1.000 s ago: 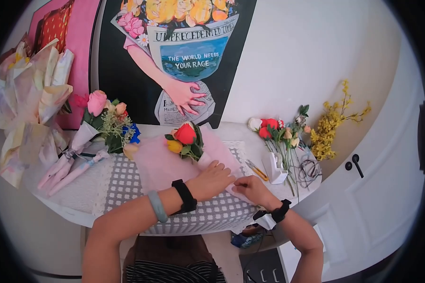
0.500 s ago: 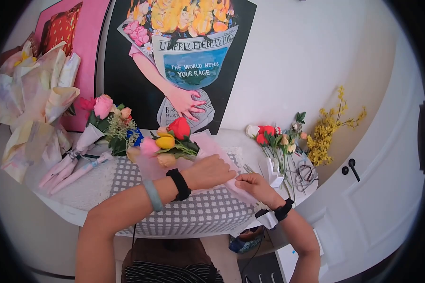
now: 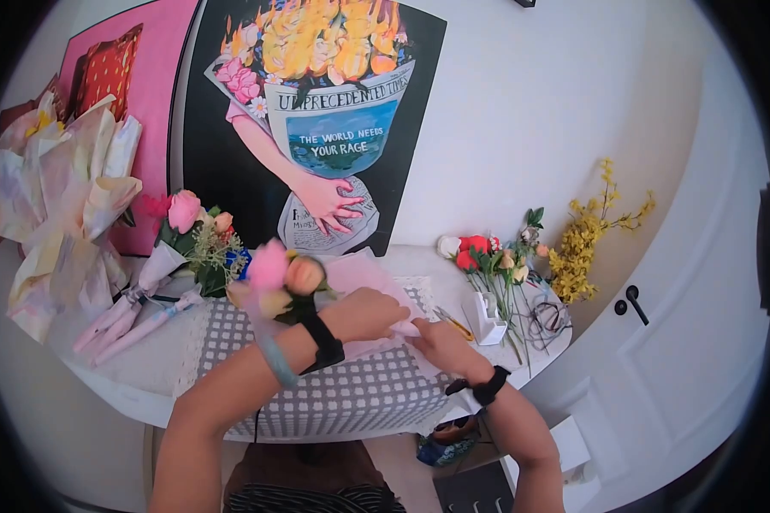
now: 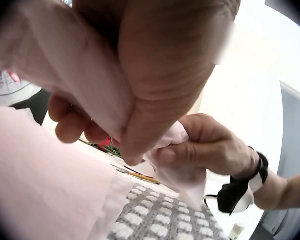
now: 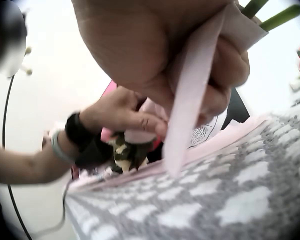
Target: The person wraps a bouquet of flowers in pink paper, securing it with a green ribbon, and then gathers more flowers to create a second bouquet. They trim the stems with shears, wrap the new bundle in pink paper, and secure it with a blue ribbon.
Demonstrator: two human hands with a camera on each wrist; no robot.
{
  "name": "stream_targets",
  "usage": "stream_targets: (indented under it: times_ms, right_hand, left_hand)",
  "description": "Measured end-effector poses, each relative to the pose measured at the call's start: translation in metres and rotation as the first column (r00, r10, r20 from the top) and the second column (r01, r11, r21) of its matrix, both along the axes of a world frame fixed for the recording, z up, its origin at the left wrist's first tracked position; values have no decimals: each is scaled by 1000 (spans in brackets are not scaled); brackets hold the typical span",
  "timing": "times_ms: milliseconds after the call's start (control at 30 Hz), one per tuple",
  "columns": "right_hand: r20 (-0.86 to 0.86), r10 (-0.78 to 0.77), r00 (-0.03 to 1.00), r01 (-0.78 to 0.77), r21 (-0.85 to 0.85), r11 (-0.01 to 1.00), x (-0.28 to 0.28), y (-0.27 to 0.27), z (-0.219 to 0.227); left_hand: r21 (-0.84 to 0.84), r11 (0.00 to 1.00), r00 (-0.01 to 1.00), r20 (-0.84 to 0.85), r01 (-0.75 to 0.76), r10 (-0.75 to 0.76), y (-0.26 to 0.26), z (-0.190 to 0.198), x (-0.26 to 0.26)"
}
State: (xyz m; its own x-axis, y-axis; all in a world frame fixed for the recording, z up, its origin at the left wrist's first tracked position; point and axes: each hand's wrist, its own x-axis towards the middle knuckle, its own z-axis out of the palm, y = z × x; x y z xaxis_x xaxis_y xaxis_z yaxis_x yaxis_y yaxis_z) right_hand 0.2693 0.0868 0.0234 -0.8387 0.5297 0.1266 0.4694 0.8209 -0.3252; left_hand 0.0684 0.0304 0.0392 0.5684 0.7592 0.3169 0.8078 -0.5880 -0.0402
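A small bouquet of artificial flowers, with a pink bloom [image 3: 268, 267] and a peach rose [image 3: 305, 275] blurred by motion, lies along my left forearm. Pink wrapping paper [image 4: 75, 55] is rolled round its stems. My left hand [image 3: 364, 315] grips this roll, fingers curled under it and thumb on top. Just to the right, my right hand [image 3: 447, 346] holds the lower end of the paper. Green stem ends [image 5: 282, 17] stick out past the right hand. A loose strip of paper [image 5: 187, 110] hangs below that hand.
Beneath is a grey and white checked cloth [image 3: 316, 398] with a pink sheet on it. To the right stand a white tape dispenser [image 3: 486, 318], a yellow-handled cutter [image 3: 455, 325], loose flowers [image 3: 473, 252] and a cable [image 3: 549, 318]. Wrapped flowers [image 3: 184, 211] lie at the left.
The bouquet has turned: the red and yellow blooms have rolled out of sight, and pink and peach ones now face up, nearer my left wrist. Both hands have kept hold of the paper.
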Motion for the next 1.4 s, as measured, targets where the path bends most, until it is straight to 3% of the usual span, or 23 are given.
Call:
stream_targets:
  times_ms: [33, 67, 133, 233, 300, 367, 500, 600, 700, 767, 833, 900, 967, 1000, 1067, 1167, 1267, 1400]
  right_hand:
    - [-69, 89, 994, -98, -144, 985, 3, 6, 2]
    - [-105, 25, 994, -61, -353, 933, 6, 6, 4]
    - [-127, -107, 986, -16, -713, 701, 7, -5, 18]
    - [-56, 70, 996, -86, -375, 923, 7, 0, 14]
    - [-15, -4, 1000, 5, 24, 1000, 2, -12, 7]
    - [-88, -21, 996, 50, 337, 940, -3, -26, -5]
    - [-112, -16, 994, 72, 514, 855, -10, -45, -10]
    - [-11, -190, 982, 175, 451, 875, -12, -45, -18]
    - [3, -191, 982, 174, 399, 900, -8, -26, -23]
    - [-80, -168, 983, 185, 334, 924, -8, -14, -24]
    - [-192, -131, 973, 185, 299, 936, -5, -1, -27]
    - [-312, -57, 948, 157, 305, 939, -1, 11, -28]
    - [-322, -157, 934, 246, 258, 934, -1, 5, -16]
    - [-323, -202, 925, 284, 232, 930, -3, 1, -11]
    - [-390, -166, 906, 241, 154, 958, -5, -8, 0]
    - [-396, -159, 904, 140, -77, 987, -12, -17, 10]
    - [-359, -147, 922, -7, -396, 918, -24, -19, 6]
    - [-255, -95, 962, -103, -665, 740, -30, -19, 14]
  left_hand:
    - [65, 998, 1000, -6, -18, 18, -1, -5, 2]
    - [129, 991, 999, -13, -35, 37, -3, -9, 5]
    - [167, 984, 998, -17, -55, 59, -6, -14, 6]
    - [39, 997, 998, 6, -65, 64, -9, -12, 6]
    - [-89, 992, 995, 38, -84, 88, -11, -4, 2]
    - [-109, 992, 995, 73, -57, 65, -9, 2, -5]
    - [-212, 977, 992, 126, 26, 1, 2, -4, -13]
    - [-206, 978, 991, 133, 14, 13, 2, -8, -12]
    - [-172, 977, 990, 45, -124, 134, -8, 3, 0]
    - [223, 972, 994, 97, -72, 51, -5, -14, 10]
    - [612, 791, 985, 143, -12, -95, -18, 0, 25]
    - [437, 899, 979, 174, 24, -110, -33, 0, 37]
    - [255, 967, 949, 300, 15, -94, -36, -10, 42]
    - [41, 999, 878, 478, -33, 9, -33, -8, 39]
    - [-397, 918, 648, 694, -22, 316, -28, -1, 29]
    - [-397, 871, 184, 916, 289, 357, -12, -10, 3]
    - [-191, 856, -200, 926, 481, 319, -9, -15, -7]
    - [-94, 825, -334, 884, 558, 327, 1, -31, -17]
